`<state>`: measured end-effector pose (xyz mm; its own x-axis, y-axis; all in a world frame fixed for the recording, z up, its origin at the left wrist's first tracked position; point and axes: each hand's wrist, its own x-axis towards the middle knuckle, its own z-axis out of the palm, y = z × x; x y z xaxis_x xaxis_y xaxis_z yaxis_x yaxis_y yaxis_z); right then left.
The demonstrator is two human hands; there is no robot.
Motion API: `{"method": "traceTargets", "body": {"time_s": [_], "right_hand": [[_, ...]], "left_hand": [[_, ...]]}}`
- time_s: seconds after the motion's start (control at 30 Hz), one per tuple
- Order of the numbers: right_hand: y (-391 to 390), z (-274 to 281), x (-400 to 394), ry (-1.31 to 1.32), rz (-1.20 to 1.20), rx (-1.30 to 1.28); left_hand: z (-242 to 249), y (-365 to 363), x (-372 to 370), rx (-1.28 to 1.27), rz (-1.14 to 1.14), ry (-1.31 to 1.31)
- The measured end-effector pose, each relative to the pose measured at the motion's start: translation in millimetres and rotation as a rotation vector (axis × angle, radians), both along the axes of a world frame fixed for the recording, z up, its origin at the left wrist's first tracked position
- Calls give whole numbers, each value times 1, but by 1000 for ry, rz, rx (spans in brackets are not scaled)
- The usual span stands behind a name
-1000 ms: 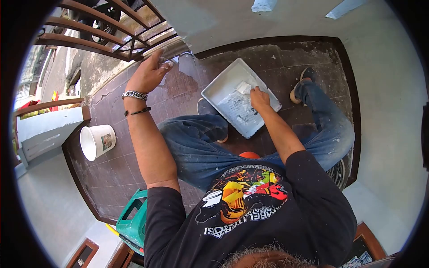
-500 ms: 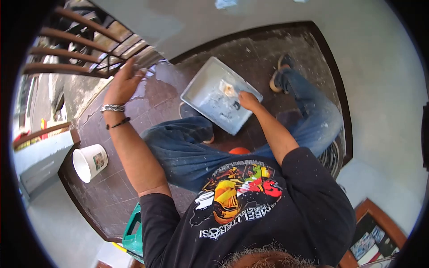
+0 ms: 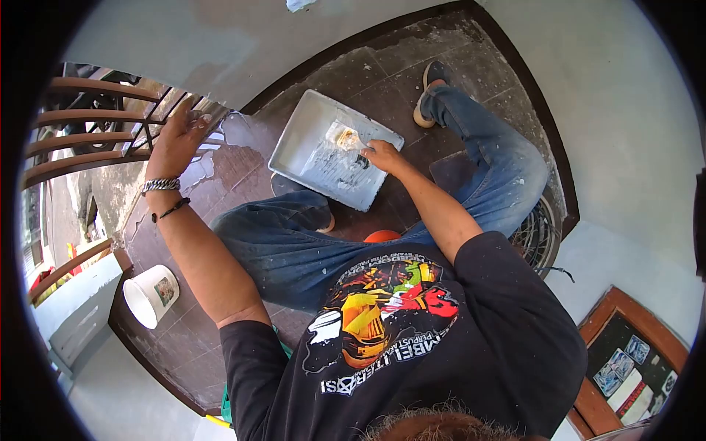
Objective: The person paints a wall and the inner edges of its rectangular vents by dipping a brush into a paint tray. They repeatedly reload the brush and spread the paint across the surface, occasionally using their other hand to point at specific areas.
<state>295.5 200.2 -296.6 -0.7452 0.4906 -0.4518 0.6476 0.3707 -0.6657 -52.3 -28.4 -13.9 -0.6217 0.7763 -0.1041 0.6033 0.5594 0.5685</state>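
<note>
My right hand point(image 3: 384, 156) is closed around the handle of a paintbrush point(image 3: 346, 137), over the shallow grey-white tray point(image 3: 294, 147). The brush head looks cream and tan, and whitish smears coat the tray's inside around it. To the left, my left hand point(image 3: 179, 138) is raised with its fingers stretched out, beside the end of the wall and the brown railing point(image 3: 95, 117). Whitish smudges show on its fingertips, and it holds nothing. The tray lies on the dark tiled floor point(image 3: 243, 173), between my legs in jeans point(image 3: 294, 242).
A white bucket point(image 3: 151, 295) lies tipped at the left. Part of an orange-red round thing point(image 3: 382, 236) shows in front of my shirt. Coiled cable point(image 3: 535, 234) lies beside my right leg. A grey wall point(image 3: 220, 44) stands ahead, with a wet patch point(image 3: 239, 132) near its end.
The view has shifted, so tray and legs appear further left. My left hand stays raised by the railing, and my right hand still grips the paintbrush over the tray.
</note>
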Motion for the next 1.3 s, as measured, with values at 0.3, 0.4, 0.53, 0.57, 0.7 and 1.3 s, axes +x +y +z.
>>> {"method": "traceTargets", "body": {"time_s": [0.3,0.4,0.53,0.57,0.7,1.3], "right_hand": [[-4,20,-16,4,-4,5],[-3,12,-21,21,19,20],[4,19,-17,-2,-1,-38],[7,14,-14,-1,-31,-76],[15,3,1,140,-155,-14],[16,16,-41,312,-505,-119]], "left_hand": [[15,-7,9,-96,65,-113],[1,-16,-3,-37,51,-151],[9,-6,-2,-13,-24,-111],[6,-3,-2,6,-19,-23],[7,20,7,-57,-36,-18],[-272,83,174,-340,-19,-630]]}}
